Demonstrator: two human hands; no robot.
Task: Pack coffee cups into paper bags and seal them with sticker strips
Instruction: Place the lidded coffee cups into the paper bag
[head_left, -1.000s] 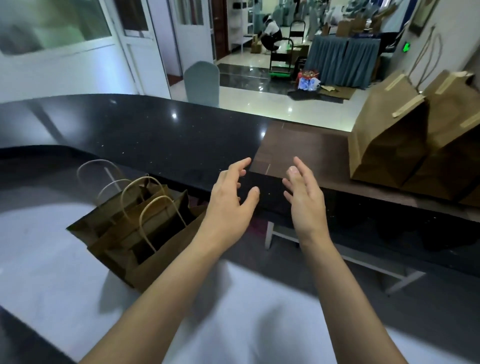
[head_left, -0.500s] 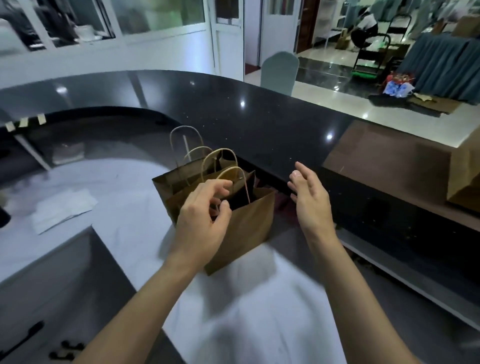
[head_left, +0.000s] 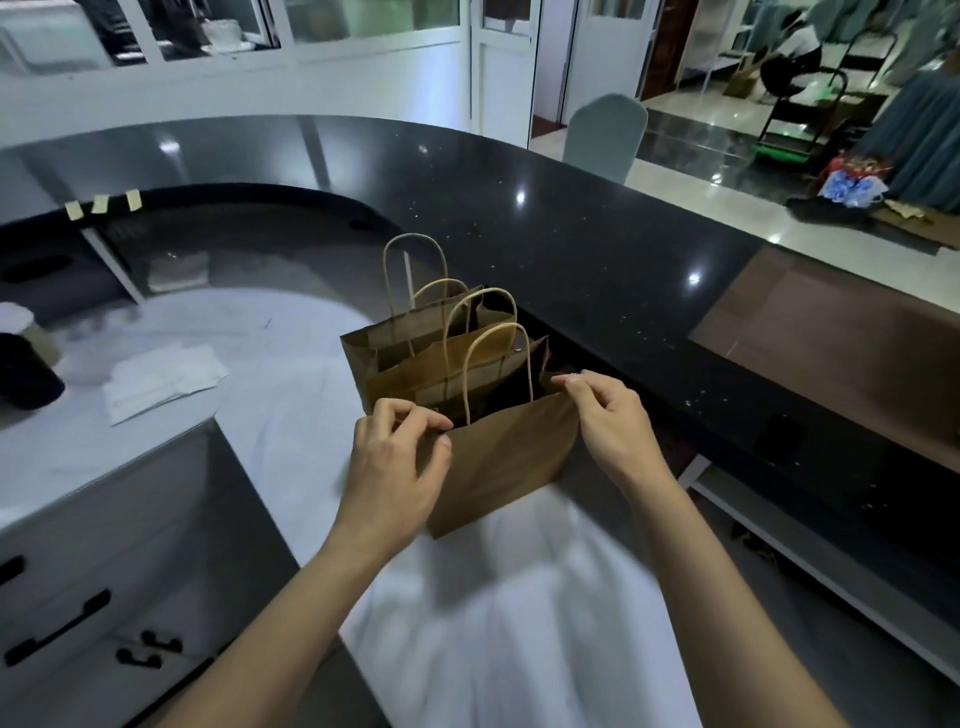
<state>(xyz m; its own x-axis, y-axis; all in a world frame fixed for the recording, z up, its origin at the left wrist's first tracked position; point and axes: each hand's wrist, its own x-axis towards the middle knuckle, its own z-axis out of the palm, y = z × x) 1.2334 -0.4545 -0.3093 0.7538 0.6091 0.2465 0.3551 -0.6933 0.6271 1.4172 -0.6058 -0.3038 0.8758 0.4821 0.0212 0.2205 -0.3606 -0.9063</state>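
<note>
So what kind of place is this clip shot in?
Probably a service counter in a hotel or banquet venue: a curved black counter, paper bags on a white cloth, and a covered chair on the polished floor beyond.

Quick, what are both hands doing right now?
Left hand: grip pinching the near paper bag at its left top corner.
Right hand: grip pinching the same bag's right top corner.

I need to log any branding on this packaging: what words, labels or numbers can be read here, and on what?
None can be read.
Near paper bag: plain brown, no print visible.
Strips stuck on the counter edge: blank or too small to tell.
</note>
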